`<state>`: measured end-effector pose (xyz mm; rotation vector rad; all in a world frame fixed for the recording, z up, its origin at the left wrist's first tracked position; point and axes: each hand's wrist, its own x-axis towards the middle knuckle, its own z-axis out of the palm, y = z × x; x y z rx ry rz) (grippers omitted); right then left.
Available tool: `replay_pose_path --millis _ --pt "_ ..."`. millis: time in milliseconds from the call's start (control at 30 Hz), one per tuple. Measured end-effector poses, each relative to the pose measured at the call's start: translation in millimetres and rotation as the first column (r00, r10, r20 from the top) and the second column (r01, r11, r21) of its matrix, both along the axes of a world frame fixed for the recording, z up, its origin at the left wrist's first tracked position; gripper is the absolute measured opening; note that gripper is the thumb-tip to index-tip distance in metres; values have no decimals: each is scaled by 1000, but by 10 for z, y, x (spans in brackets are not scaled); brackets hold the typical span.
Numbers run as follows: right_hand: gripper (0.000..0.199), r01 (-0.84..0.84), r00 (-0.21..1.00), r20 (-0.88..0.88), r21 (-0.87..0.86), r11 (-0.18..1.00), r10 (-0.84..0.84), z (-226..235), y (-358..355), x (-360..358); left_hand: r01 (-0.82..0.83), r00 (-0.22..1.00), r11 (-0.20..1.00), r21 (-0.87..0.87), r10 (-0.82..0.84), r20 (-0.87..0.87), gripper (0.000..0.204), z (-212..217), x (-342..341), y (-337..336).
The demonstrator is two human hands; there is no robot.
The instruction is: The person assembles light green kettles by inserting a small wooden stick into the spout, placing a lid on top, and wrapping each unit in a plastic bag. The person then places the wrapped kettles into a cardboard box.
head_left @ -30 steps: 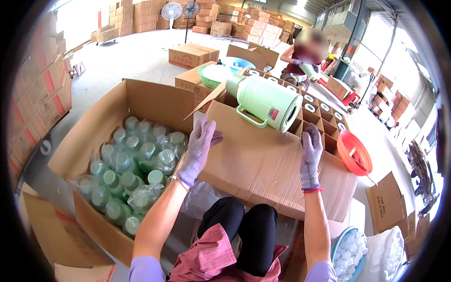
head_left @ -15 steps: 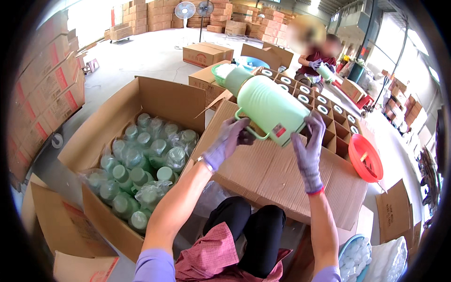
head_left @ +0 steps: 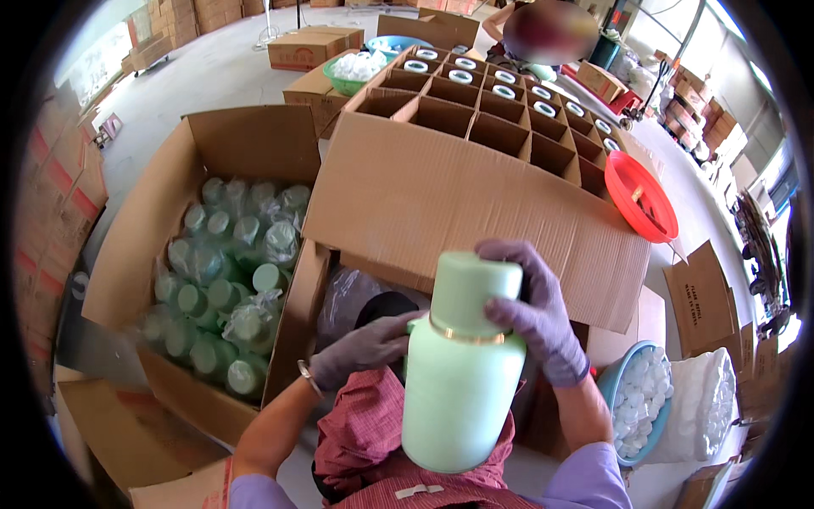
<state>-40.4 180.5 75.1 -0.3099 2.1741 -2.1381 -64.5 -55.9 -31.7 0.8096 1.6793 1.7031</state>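
Note:
A mint-green vacuum flask [head_left: 462, 403] with a gold neck ring stands upright close in front of my body, over my lap. My gloved right hand [head_left: 544, 318] is wrapped round its cup-shaped lid [head_left: 466, 293], thumb across the front and fingers behind. From the left, my gloved left hand [head_left: 360, 348] grips the flask's handle, its fingertips partly hidden by the flask. Left of my arms, a deep open carton [head_left: 140, 246] holds several more green flasks [head_left: 225, 294], some in clear plastic bags.
Ahead is a divided carton [head_left: 475, 195] with white-ringed round openings in its far cells. A red bowl [head_left: 623, 182] sits at its right corner. At lower right is a blue basin [head_left: 610, 382] of white pieces beside a plastic-wrapped white bundle [head_left: 699, 407]. Another person [head_left: 551, 34] is beyond.
The flask has come from above the divided carton down to my lap and turned from tilted to upright. My right hand moved from its base to its lid; my view tilted down.

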Motion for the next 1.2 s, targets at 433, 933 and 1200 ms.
replay_pose_path --millis 433,933,1200 --pt "66 17 955 291 -231 973 53 -807 -103 707 -376 926 924 68 378 -23 33 -460 234 -221" --pt "72 182 929 356 -191 965 -104 -1192 -148 561 -559 570 -255 -789 573 -589 30 -3111 -446 -4190" --pt "69 229 902 408 -167 959 -145 -1209 -256 447 -486 427 -233 -842 778 -461 51 -3576 -692 -4037"
